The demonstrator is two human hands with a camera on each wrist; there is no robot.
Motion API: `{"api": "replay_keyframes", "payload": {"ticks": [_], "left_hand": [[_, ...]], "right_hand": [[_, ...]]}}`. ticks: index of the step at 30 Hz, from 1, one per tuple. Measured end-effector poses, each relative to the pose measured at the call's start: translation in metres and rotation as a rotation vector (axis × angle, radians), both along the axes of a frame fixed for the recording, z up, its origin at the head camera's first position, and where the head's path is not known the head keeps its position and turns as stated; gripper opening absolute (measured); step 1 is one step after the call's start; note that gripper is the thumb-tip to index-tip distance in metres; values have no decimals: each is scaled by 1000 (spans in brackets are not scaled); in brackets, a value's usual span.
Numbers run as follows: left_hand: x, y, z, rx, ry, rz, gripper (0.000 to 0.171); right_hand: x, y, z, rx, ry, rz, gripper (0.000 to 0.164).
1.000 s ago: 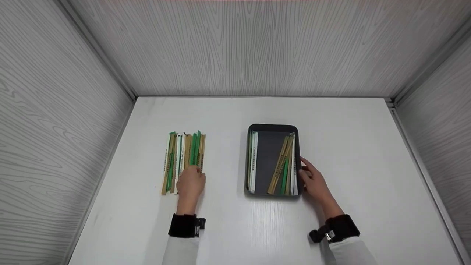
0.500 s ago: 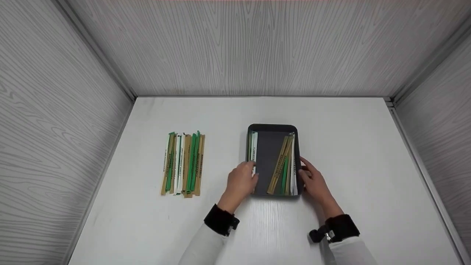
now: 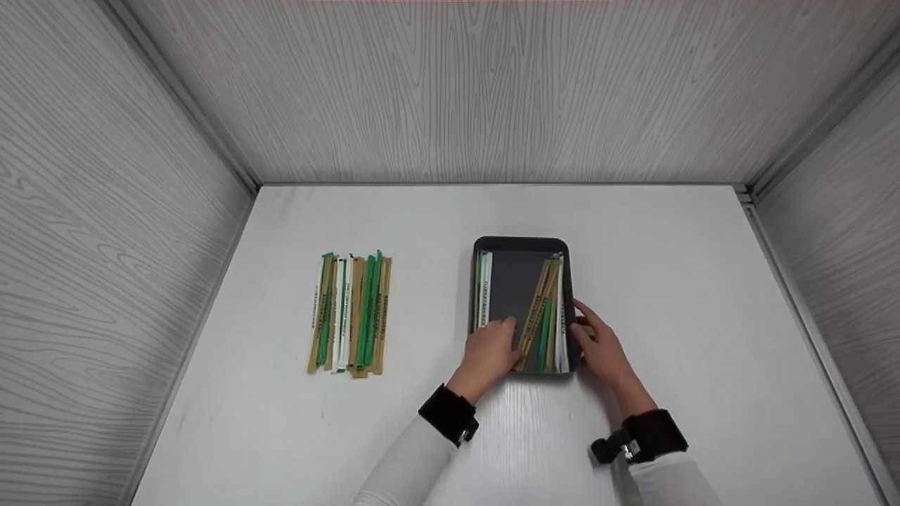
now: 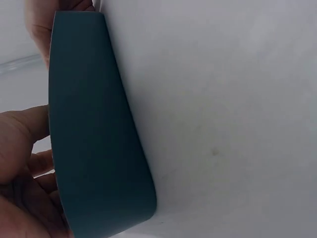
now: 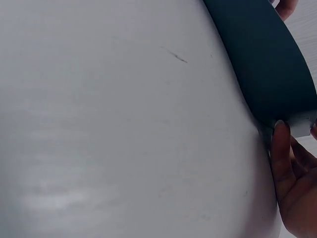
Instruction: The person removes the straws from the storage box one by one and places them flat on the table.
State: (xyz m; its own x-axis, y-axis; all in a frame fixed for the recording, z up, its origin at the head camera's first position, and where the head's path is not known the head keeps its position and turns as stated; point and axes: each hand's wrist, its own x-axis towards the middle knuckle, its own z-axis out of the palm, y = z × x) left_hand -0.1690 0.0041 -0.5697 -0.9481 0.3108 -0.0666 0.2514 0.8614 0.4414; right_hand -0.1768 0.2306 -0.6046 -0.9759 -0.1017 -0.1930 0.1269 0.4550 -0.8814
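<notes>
A dark rectangular tray stands on the table with slim printed stick packets inside. White packets lie along its left wall; brown packets, a green packet and a white packet lie by its right wall. My left hand reaches over the near left corner, thumb right at the lower end of the brown packets. Its fingertips are hidden inside the tray, and I cannot tell whether they hold a packet. My right hand rests its fingers against the tray's outer right wall.
A row of several green, brown and white stick packets lies on the white table left of the tray. Grey wood-grain panels border the table at the back and sides.
My left hand has moved right from the row of packets, to the tray's left wall, then further into the tray's near part. The right hand and tray have stayed in place.
</notes>
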Motion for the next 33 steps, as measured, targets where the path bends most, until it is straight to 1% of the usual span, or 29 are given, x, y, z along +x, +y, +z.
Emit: {"api": "replay_keyframes", "payload": {"ticks": [1,2,7,8,9,12,17,22,24,29,33], "left_hand": [[-1,0,-2,-1,-4,-6,44],[-1,0,-3,-3,-4,-11,45],[-1,2,-9,-15,3,-22,39],[-1,2,-10,-22,2,-19,38],[-1,3,-10,-27,-1,-16,37],[-1,5,-9,-41,-24,-6,33],[-1,6,-7,-65,-24,-7,20],[1,4,-5,-58,-37,-6,12],[2,4,-4,-55,-44,-4,14],[2,4,-5,-83,-48,-1,25],[3,4,-3,-91,-57,15,25]], "right_hand": [[0,0,1,-8,-3,-1,51],[2,-2,6,-13,-7,0,51],[2,-1,7,-24,-11,9,51],[2,-1,7,-18,-9,7,51],[1,0,1,-12,-4,4,51],[1,1,1,-10,-6,-3,51],[1,1,0,-5,-11,-1,51],[1,0,0,1,-15,1,51],[1,0,0,-4,-19,-7,51],[1,0,-1,-8,-17,-2,51],[1,0,1,-10,-18,2,51]]}}
